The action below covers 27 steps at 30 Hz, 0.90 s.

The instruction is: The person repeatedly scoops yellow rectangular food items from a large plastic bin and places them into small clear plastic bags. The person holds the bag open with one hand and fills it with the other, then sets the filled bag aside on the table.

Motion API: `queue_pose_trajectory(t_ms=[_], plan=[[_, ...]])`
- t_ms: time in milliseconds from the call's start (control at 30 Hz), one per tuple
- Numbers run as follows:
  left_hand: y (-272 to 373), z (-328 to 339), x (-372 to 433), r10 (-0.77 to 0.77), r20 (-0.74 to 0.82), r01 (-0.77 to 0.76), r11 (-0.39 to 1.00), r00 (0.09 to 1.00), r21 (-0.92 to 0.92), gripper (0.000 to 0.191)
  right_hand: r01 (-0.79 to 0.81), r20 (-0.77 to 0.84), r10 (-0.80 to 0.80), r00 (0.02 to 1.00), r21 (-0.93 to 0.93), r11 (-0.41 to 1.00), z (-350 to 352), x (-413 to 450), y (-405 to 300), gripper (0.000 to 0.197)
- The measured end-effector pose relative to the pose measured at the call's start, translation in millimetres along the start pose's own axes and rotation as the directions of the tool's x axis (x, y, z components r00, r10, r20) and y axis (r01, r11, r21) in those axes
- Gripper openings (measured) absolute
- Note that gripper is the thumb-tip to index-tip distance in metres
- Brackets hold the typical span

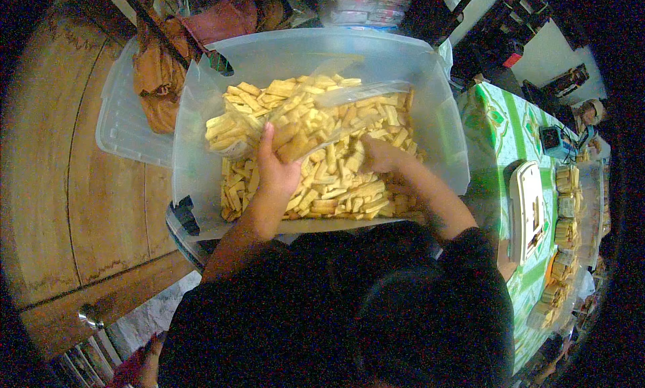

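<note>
A large clear plastic bin (pixel 322 45) holds many yellow, stick-shaped snack pieces (pixel 352 201). Over them lies a clear plastic bag (pixel 232 131), partly filled with the same pieces, its loose part reaching up to the right. My left hand (pixel 279 161) holds the bag near its filled end, thumb upright. On the right side of the bin, my right hand (pixel 378 153) is down among the loose pieces, blurred; its fingers are partly hidden, so whether it grips any cannot be told.
Left of the bin are a translucent lid (pixel 113 121) and a brown bag (pixel 158 95). At right, a table with a green-and-white cloth (pixel 516 121) bears a white kitchen scale (pixel 526 211) and several filled snack packs (pixel 567 206). A wooden surface (pixel 101 186) spans the left.
</note>
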<state>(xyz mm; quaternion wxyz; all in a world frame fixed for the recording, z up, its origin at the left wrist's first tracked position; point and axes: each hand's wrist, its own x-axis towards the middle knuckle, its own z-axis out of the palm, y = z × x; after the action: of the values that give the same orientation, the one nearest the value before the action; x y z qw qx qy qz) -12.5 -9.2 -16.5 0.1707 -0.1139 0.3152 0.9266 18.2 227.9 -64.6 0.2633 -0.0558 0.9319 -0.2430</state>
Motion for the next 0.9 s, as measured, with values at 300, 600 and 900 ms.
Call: queue_pose_trajectory(t_ms=[300,600,900], plan=[[6,-1,3,-0.126,0.080,0.139,0.973,0.989,-0.186,0.047,-0.241,-0.333,0.316,0.888,0.247,0.939,1,10,11,0.062],[1,10,-11,0.112,0.005,-0.112,0.989,0.994,0.098,0.039,-0.060,-0.021,0.180,0.984,0.900,0.431,-26,-10,1,0.041],[8,14,-2,-0.086,-0.119,0.076,0.993,0.989,-0.086,0.041,-0.221,-0.059,0.215,0.975,-0.138,0.965,-15,-8,-9,0.055]])
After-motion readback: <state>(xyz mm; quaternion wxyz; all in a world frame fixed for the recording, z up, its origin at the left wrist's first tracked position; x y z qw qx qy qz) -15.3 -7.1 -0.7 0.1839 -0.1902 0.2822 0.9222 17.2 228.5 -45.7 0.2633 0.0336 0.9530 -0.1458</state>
